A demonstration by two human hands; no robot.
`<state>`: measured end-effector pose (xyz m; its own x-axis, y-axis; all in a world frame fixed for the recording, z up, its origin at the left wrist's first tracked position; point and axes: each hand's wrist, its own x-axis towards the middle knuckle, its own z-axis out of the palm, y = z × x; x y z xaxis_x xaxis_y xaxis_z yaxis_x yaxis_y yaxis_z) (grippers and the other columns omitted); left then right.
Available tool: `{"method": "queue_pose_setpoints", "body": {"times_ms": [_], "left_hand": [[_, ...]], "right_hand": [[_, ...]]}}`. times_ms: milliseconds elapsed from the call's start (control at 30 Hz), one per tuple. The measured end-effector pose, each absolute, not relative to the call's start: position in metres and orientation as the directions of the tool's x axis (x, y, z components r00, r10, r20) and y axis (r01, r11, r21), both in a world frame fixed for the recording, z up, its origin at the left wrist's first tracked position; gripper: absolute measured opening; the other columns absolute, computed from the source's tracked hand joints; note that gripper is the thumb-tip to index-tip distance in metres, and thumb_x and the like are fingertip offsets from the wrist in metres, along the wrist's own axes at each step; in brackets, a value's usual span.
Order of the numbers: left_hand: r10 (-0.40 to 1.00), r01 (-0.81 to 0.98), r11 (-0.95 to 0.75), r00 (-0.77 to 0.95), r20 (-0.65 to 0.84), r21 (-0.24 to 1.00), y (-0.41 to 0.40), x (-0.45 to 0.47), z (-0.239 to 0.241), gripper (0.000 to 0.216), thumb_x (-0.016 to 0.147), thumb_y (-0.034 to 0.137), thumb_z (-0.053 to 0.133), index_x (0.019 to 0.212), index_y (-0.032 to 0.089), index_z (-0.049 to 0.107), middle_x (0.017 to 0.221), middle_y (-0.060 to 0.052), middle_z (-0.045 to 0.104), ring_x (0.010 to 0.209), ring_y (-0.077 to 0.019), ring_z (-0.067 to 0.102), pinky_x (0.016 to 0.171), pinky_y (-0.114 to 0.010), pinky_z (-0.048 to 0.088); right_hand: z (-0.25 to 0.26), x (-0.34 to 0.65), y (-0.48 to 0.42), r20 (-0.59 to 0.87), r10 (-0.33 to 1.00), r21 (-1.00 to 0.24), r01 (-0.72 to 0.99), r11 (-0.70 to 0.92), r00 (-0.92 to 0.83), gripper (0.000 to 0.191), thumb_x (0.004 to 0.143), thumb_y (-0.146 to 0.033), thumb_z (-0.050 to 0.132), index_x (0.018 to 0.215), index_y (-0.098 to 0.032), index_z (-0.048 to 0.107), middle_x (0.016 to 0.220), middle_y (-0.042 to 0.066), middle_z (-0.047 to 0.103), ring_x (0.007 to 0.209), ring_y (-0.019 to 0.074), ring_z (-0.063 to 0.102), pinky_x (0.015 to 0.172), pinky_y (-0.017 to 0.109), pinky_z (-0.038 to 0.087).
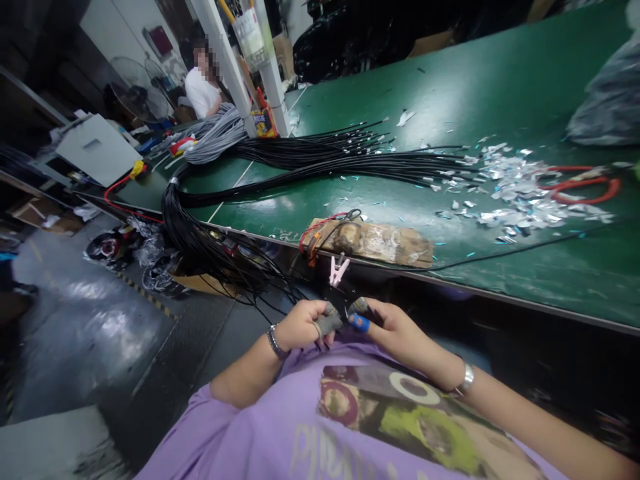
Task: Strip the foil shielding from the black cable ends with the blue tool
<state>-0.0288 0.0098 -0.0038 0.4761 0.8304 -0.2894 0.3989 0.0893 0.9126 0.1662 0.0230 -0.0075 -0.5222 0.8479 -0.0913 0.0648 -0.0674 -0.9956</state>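
My left hand (311, 323) and my right hand (384, 325) are close together in front of my body, just short of the table edge. Tape wraps several fingertips; one on the right is blue. My left hand is closed in a pinch on a black cable, near the loose strands that hang down from the black cable bundle (187, 217). My right fingers are pinched too, beside a small pale tip between the hands; what they grip is too small to make out. Just beyond, a pink clothespin (339, 271) sits at the wooden block (380, 243).
On the green table (450, 100) lie long black cables (320, 172), foil scraps (520, 187), orange-handled scissors (587, 190) and grey cables (220, 135). A white post (273, 73) rises at the back. A plastic bag (607, 97) stands far right. A person (200, 90) is behind, left.
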Motion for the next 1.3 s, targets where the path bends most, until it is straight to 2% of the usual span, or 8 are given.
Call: {"method": "queue_pose_setpoints", "body": {"times_ms": [67, 200, 300, 433, 633, 800, 1067, 1300], "left_hand": [[0.890, 0.497, -0.167, 0.447, -0.086, 0.852, 0.010, -0.030, 0.000, 0.037, 0.085, 0.049, 0.047, 0.069, 0.016, 0.054, 0.056, -0.002, 0.060, 0.050, -0.0106, 0.055, 0.052, -0.021, 0.041], [0.815, 0.654, -0.569, 0.531, 0.234, 0.498, 0.009, -0.031, 0.005, 0.023, 0.084, 0.029, 0.048, 0.068, 0.017, 0.059, 0.058, -0.002, 0.062, 0.054, -0.0120, 0.056, 0.053, -0.023, 0.037], [0.752, 0.669, -0.659, 0.588, 0.298, 0.343, 0.008, -0.030, 0.003, 0.023, 0.083, 0.025, 0.046, 0.064, 0.018, 0.057, 0.054, -0.001, 0.060, 0.050, -0.0124, 0.054, 0.050, -0.025, 0.034], [0.737, 0.678, -0.674, 0.596, 0.319, 0.292, 0.008, -0.029, 0.002, 0.026, 0.084, 0.026, 0.045, 0.063, 0.018, 0.056, 0.053, -0.001, 0.060, 0.049, -0.0118, 0.053, 0.049, -0.025, 0.034], [0.728, 0.584, -0.686, 0.561, 0.394, 0.433, 0.012, -0.039, 0.012, 0.028, 0.087, 0.032, 0.047, 0.068, 0.018, 0.061, 0.054, -0.002, 0.062, 0.050, -0.0112, 0.056, 0.051, -0.023, 0.038], [0.789, 0.452, -0.606, 0.443, 0.425, 0.654, 0.021, -0.050, 0.016, 0.026, 0.086, 0.035, 0.054, 0.075, 0.015, 0.066, 0.065, -0.005, 0.069, 0.057, -0.0112, 0.062, 0.056, -0.020, 0.046], [0.922, 0.349, -0.337, 0.312, 0.230, 0.875, 0.036, -0.048, 0.013, 0.042, 0.084, 0.051, 0.053, 0.072, 0.012, 0.065, 0.053, -0.003, 0.061, 0.045, -0.0094, 0.054, 0.047, -0.020, 0.043], [0.935, 0.274, -0.235, 0.326, 0.140, 0.933, 0.043, -0.046, 0.009, 0.049, 0.079, 0.059, 0.055, 0.070, 0.012, 0.062, 0.053, -0.002, 0.057, 0.044, -0.0088, 0.050, 0.045, -0.020, 0.042]], "right_hand": [[-0.006, 0.170, 0.023, -0.118, 0.841, -0.992, 0.031, -0.120, -0.529, 0.036, 0.069, -0.052, 0.069, 0.069, -0.018, 0.057, 0.065, 0.000, 0.057, 0.061, 0.0135, 0.046, 0.059, 0.027, 0.040], [-0.001, 0.175, 0.025, -0.234, 0.823, -0.955, -0.034, -0.293, -0.517, 0.037, 0.071, -0.055, 0.064, 0.072, -0.018, 0.058, 0.055, -0.003, 0.052, 0.049, 0.0099, 0.041, 0.047, 0.024, 0.034], [0.002, 0.170, 0.027, -0.254, 0.839, -0.955, -0.015, -0.297, -0.482, 0.034, 0.064, -0.048, 0.073, 0.069, -0.017, 0.058, 0.058, -0.003, 0.055, 0.054, 0.0109, 0.046, 0.053, 0.025, 0.039], [0.002, 0.158, 0.027, -0.290, 0.859, -0.943, -0.025, -0.331, -0.422, 0.033, 0.052, -0.037, 0.081, 0.066, -0.018, 0.059, 0.060, -0.004, 0.057, 0.058, 0.0120, 0.050, 0.056, 0.026, 0.042], [-0.001, 0.155, 0.038, -0.342, 0.917, -0.875, -0.287, -0.391, -0.206, 0.037, 0.048, -0.037, 0.083, 0.069, -0.020, 0.058, 0.052, -0.007, 0.050, 0.047, 0.0079, 0.039, 0.045, 0.021, 0.031], [0.002, 0.151, 0.053, -0.424, 0.817, -0.795, -0.272, -0.543, -0.391, 0.047, 0.058, -0.061, 0.072, 0.064, -0.016, 0.061, 0.050, -0.003, 0.047, 0.044, 0.0065, 0.029, 0.040, 0.021, 0.018], [0.012, 0.132, 0.063, -0.335, 0.815, -0.838, -0.245, -0.487, -0.473, 0.054, 0.059, -0.071, 0.067, 0.064, -0.019, 0.055, 0.051, -0.004, 0.044, 0.044, 0.0079, 0.030, 0.039, 0.023, 0.020], [0.006, 0.126, 0.063, -0.410, 0.792, -0.721, -0.371, -0.585, -0.452, 0.047, 0.055, -0.060, 0.078, 0.060, -0.018, 0.059, 0.053, -0.004, 0.045, 0.044, 0.0063, 0.029, 0.041, 0.022, 0.022]]}}
